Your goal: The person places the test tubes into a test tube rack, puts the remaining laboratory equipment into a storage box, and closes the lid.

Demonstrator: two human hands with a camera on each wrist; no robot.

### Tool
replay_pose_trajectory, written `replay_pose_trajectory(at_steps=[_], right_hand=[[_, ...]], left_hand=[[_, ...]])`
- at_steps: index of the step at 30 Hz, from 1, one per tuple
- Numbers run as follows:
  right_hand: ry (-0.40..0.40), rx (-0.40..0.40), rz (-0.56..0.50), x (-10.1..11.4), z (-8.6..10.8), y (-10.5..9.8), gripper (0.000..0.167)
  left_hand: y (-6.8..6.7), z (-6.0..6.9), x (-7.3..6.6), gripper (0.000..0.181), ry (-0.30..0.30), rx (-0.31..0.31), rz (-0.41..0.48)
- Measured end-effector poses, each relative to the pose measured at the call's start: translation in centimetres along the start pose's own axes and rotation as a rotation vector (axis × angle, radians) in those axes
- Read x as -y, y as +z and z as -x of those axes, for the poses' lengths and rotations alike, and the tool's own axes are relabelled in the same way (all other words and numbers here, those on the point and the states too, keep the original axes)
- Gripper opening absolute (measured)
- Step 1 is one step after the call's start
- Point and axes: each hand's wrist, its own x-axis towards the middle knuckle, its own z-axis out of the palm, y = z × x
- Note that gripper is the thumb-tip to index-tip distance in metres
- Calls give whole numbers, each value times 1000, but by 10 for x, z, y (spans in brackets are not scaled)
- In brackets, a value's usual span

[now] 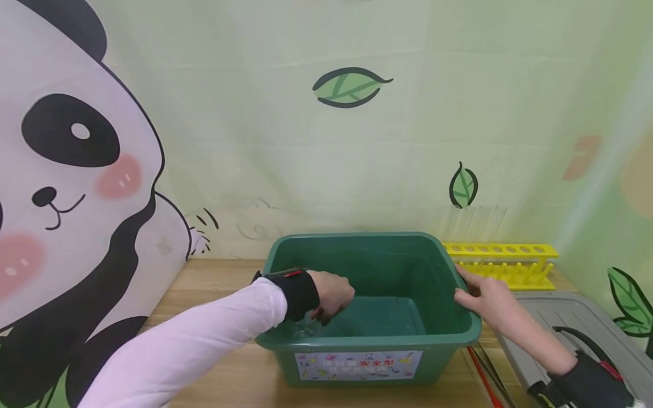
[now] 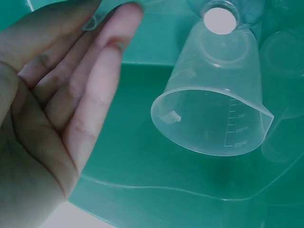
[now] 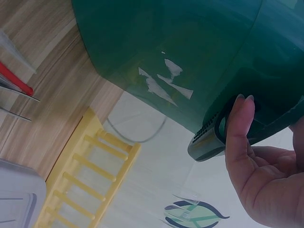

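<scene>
A deep green plastic bin point(image 1: 374, 342) with a printed label stands on the table. My left hand point(image 1: 331, 293) reaches down inside it, fingers bent downward. In the left wrist view, a small clear rim point(image 2: 90, 23) shows between thumb and fingers; whether they pinch it cannot be seen, as the fingertips are partly out of frame. Beside that hand, a clear graduated beaker point(image 2: 209, 123) lies on its side in the bin, and a white-capped clear bottle point(image 2: 220, 21) is behind it. My right hand point(image 1: 487, 297) grips the bin's right rim, its fingers hooked at the handle point(image 3: 209, 142).
Right of the bin stands a yellow test tube rack point(image 1: 500, 249) with several clear tubes. A grey tray point(image 1: 530, 317) lies nearer, with a red-handled tool point(image 1: 482, 374) between it and the bin. Behind rises a green backdrop printed with a panda.
</scene>
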Motion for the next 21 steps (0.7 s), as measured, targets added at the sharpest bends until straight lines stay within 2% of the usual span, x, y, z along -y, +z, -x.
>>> replay_pose_trajectory(at_steps=[7, 10, 13, 17, 21], right_hand=[[4, -2, 1, 0, 1, 0, 57], [2, -1, 5, 0, 1, 0, 57], [7, 1, 0, 0, 0, 0, 57], [15, 5, -13, 0, 0, -1, 57], [16, 5, -13, 0, 0, 0, 57]], left_hand=[[10, -12, 1, 17, -3, -64, -3], [14, -20, 3, 16, 16, -123, -66], [17, -27, 6, 18, 40, -212, -129], [17, -32, 10, 25, 59, -304, -147], [17, -39, 12, 25, 59, -330, -141]])
